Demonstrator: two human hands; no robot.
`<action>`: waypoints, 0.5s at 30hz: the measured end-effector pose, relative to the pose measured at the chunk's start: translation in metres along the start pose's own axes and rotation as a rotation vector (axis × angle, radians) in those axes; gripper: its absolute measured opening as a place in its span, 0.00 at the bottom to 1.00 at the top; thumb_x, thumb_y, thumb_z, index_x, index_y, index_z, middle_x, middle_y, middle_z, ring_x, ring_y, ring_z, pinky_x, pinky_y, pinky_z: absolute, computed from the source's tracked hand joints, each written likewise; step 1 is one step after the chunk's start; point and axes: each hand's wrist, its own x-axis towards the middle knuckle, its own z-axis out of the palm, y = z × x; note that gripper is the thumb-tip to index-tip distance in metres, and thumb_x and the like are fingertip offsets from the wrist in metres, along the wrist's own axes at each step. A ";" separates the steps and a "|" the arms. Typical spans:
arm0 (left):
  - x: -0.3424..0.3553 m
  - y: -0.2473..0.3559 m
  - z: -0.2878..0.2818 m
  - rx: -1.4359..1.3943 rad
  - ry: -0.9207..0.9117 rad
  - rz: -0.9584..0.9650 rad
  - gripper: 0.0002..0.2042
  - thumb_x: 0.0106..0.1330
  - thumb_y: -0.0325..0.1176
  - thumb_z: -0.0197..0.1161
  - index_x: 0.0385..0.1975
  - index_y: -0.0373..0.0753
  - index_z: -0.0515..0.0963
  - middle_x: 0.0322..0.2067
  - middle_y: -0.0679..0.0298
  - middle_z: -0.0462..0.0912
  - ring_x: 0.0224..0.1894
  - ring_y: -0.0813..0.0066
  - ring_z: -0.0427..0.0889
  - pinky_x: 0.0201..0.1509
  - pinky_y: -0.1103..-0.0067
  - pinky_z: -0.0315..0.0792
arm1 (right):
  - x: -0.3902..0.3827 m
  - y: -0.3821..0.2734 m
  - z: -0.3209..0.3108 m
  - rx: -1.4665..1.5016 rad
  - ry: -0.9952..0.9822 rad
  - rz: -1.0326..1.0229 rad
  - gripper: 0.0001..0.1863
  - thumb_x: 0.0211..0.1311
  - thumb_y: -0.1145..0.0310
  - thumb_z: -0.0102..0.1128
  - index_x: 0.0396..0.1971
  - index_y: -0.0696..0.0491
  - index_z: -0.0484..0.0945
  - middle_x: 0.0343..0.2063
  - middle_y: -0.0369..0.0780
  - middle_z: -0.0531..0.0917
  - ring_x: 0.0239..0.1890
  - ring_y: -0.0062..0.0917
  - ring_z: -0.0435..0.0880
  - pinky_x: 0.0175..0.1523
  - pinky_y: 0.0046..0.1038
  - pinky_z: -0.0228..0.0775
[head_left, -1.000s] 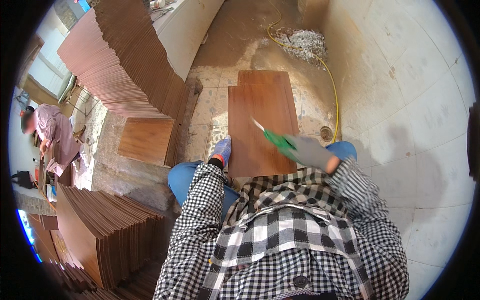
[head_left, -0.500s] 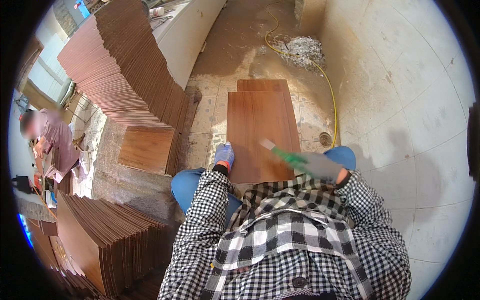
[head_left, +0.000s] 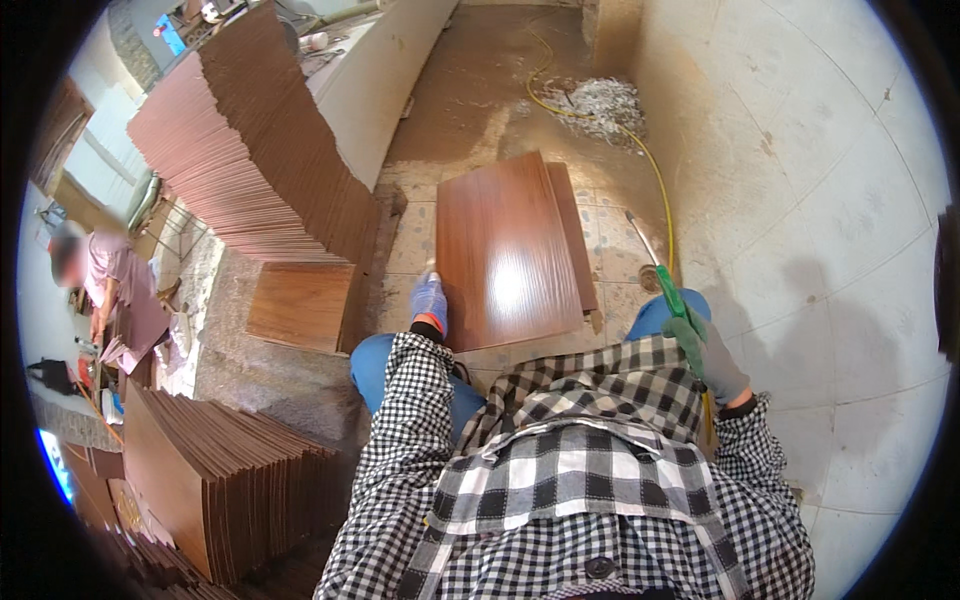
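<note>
My left hand [head_left: 429, 301], in a bluish-purple glove, grips the left edge of a brown wood-grain board [head_left: 500, 230]. The board is tilted, with a bright glare on its face. Under it, a second board [head_left: 571, 230] shows along the right side. My right hand [head_left: 708, 358], in a grey glove, is closed round the green handle of a scraper [head_left: 672, 290]. Its thin metal blade points forward and up, seen nearly edge-on, to the right of the boards and apart from them.
Tall stacks of boards [head_left: 270, 150] stand at the left, with a lower stack [head_left: 300, 305] and another at the near left [head_left: 220, 480]. A yellow hose [head_left: 662, 190] runs along the right wall past a pile of whitish scraps [head_left: 600, 108]. Another person [head_left: 120, 290] works at far left.
The top board has turned and tilted up, its near edge skewing to the left. My right hand has drawn back to the right, taking the scraper off the board.
</note>
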 end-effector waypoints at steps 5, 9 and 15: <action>-0.038 0.039 -0.004 -1.030 -0.762 -0.381 0.25 0.77 0.51 0.53 0.53 0.30 0.75 0.42 0.51 0.82 0.35 0.64 0.79 0.41 0.70 0.75 | 0.007 -0.049 0.057 -0.404 -0.060 -0.501 0.39 0.72 0.46 0.56 0.75 0.52 0.60 0.56 0.54 0.77 0.57 0.48 0.77 0.63 0.48 0.69; -0.106 0.136 -0.003 -1.238 -1.109 -0.475 0.37 0.77 0.60 0.44 0.71 0.31 0.58 0.56 0.38 0.75 0.37 0.50 0.80 0.34 0.67 0.74 | 0.024 -0.080 0.113 -0.689 -0.372 -0.928 0.36 0.70 0.49 0.59 0.70 0.53 0.66 0.46 0.49 0.80 0.49 0.44 0.80 0.53 0.46 0.72; -0.156 0.169 -0.007 -1.299 -0.759 -0.230 0.39 0.75 0.63 0.43 0.73 0.35 0.56 0.55 0.37 0.73 0.37 0.47 0.79 0.31 0.64 0.77 | 0.086 -0.108 0.113 -0.637 -0.104 -0.628 0.31 0.70 0.51 0.58 0.65 0.54 0.70 0.36 0.46 0.84 0.38 0.42 0.85 0.44 0.42 0.76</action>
